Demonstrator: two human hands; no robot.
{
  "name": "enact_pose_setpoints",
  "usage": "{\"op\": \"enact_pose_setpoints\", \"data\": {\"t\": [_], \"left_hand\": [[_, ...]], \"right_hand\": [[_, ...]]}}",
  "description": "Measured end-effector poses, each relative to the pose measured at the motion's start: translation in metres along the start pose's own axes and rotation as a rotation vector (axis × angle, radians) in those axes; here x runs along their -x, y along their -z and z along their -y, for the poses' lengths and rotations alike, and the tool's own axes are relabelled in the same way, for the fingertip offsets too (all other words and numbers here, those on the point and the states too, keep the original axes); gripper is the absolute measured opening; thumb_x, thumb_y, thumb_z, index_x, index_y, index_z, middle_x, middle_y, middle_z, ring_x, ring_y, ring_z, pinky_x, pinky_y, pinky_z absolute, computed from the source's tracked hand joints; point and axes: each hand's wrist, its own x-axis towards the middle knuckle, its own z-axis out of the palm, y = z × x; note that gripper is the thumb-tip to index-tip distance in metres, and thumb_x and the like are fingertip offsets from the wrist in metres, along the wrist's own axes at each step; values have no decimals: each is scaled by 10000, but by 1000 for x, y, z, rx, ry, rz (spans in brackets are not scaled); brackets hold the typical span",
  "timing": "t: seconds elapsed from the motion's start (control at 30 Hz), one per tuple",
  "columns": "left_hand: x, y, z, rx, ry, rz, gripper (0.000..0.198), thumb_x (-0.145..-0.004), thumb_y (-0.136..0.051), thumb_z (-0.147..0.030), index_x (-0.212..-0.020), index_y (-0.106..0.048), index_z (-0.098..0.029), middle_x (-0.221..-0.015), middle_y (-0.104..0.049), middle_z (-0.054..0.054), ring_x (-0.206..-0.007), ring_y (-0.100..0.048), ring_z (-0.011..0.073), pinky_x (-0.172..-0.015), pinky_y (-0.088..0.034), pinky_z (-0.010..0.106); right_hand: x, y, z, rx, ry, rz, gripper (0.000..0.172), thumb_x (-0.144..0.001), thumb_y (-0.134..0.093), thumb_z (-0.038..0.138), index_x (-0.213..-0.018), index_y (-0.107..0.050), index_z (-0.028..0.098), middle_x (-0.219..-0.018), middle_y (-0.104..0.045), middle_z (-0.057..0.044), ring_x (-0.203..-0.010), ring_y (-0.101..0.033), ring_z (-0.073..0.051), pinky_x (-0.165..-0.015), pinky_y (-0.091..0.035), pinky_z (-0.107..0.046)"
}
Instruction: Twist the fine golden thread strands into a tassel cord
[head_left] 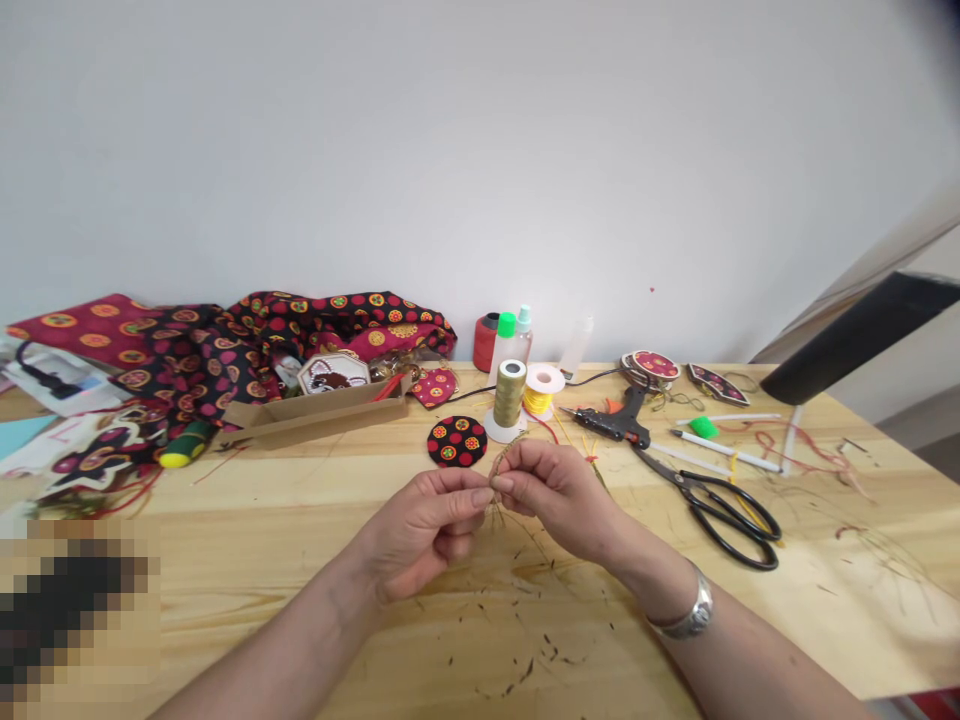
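Observation:
Both hands meet over the middle of the table, pinching a thin brownish-gold cord. My left hand has thumb and forefinger closed on it. My right hand, with a silver bracelet at the wrist, pinches the same cord right beside the left fingertips. The cord curves up along the right fingers, and loose thread ends hang below. Fingers hide most of it. Just behind the hands lie a round black patterned fabric piece and an upright spool of gold thread.
Right of the hands are black-handled scissors, a glue gun and a white pen. Patterned cloth and a cardboard box stand back left. A yellow thread spool and bottles are near the wall. Thread scraps litter the tabletop.

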Motion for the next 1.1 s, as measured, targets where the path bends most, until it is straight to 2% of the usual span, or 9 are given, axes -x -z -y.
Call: {"op": "enact_pose_setpoints", "data": {"t": [0.27,0.4,0.5,0.67,0.87,1.1], "left_hand": [[-1,-1,0,-57,-53,-50,75,-663,-680,-189,-701,-660,-128,-482,-265,-82,-444,-171,31,-391,-132,165],[-2,0,0,-74,-103,-126,71,-661,-679,-200,-670,-651,-136,-456,-276,-84,-434,-189,31,-391,-159,163],[-3,0,-1,-65,-132,-173,72,-650,-689,-204,-662,-653,-143,-447,-270,-88,-426,-179,30,-386,-161,160],[-3,0,-1,-71,-171,-216,81,-636,-702,-216,-657,-659,-150,-446,-278,-88,-422,-183,29,-383,-165,161],[-4,-1,-1,-85,-195,-253,95,-632,-706,-222,-673,-671,-144,-454,-308,-83,-431,-206,27,-391,-170,158],[-5,-5,-1,-105,-245,-367,121,-584,-734,-253,-666,-694,-174,-532,-488,-45,-478,-327,36,-418,-224,156]], "right_hand": [[0,-1,1,21,-5,0,141,-796,-528,262,-717,-516,145,-576,-423,46,-519,-345,-57,-480,-285,-194],[-1,0,2,16,-18,19,241,-844,-444,332,-712,-510,142,-596,-454,26,-509,-351,-60,-472,-285,-202],[-3,3,3,85,-39,25,325,-867,-375,393,-778,-551,135,-593,-457,21,-493,-331,-61,-458,-270,-206],[-3,6,4,219,-48,2,233,-818,-489,344,-802,-591,135,-595,-443,28,-538,-360,-67,-493,-303,-198],[-2,3,7,379,71,-97,202,-814,-496,282,-696,-579,140,-581,-456,34,-538,-356,-67,-499,-312,-193],[5,-4,11,659,239,-139,170,-837,-462,211,-714,-571,167,-630,-547,22,-577,-450,-79,-559,-360,-205]]}}
